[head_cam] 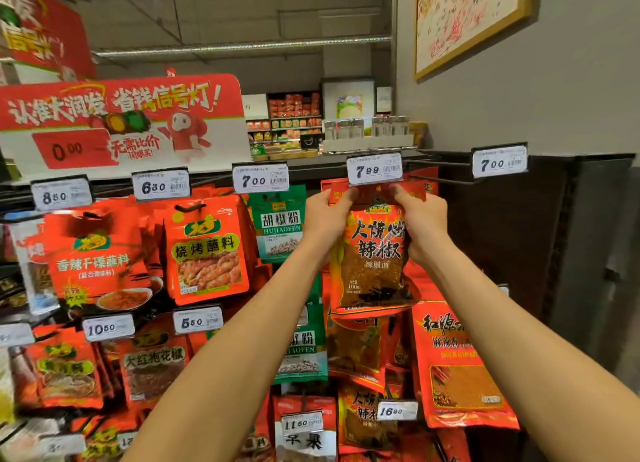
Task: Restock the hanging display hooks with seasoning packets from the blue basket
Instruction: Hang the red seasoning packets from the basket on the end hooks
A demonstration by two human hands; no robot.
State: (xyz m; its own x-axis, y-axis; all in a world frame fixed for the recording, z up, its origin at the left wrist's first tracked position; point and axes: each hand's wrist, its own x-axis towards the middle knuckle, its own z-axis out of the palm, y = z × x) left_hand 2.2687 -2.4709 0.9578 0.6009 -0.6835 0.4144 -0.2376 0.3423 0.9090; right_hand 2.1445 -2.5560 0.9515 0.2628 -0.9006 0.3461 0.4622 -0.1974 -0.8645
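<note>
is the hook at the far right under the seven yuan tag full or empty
Empty: the far-right hook juts out bare behind its 7.00 tag.

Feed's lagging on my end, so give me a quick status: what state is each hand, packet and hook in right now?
Left hand: grips the chili packet's top left corner.
Right hand: grips its top right corner.
Chili packet: upright, held at the 7.99 tag; on the hook or not, cannot tell.
7.00 hook at far right: bare, no packets.
Green pepper packet: hanging.
</note>
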